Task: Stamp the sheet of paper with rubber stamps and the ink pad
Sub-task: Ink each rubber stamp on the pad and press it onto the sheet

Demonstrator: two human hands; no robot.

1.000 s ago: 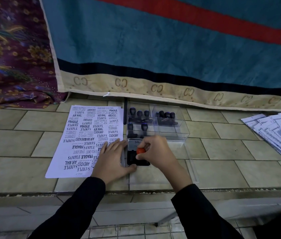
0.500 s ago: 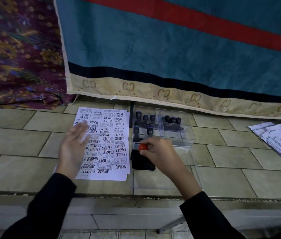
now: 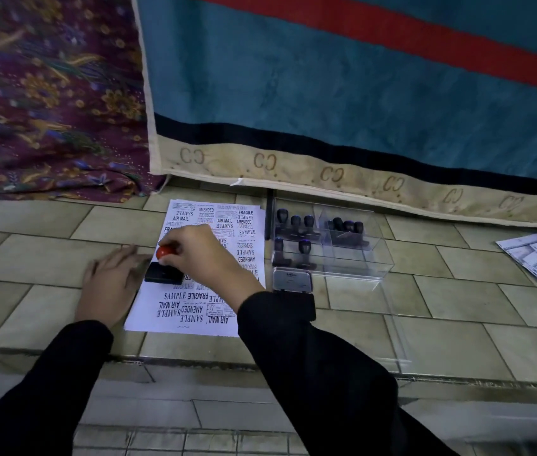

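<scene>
While pinching the light, rigid rubber stamp by its red knob in the right hand, presses it onto the flimsy sheet of paper, seemingly pinned under flat left hand.

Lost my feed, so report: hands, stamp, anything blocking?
Right hand grips stamp, base down on sheet. Left hand flat at sheet's left edge. Nothing blocking; ink pad sits right of sheet.

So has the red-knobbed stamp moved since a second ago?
Yes. The stamp was over the ink pad beside the clear box; now the right hand holds it further left, at the paper's left edge.
</scene>
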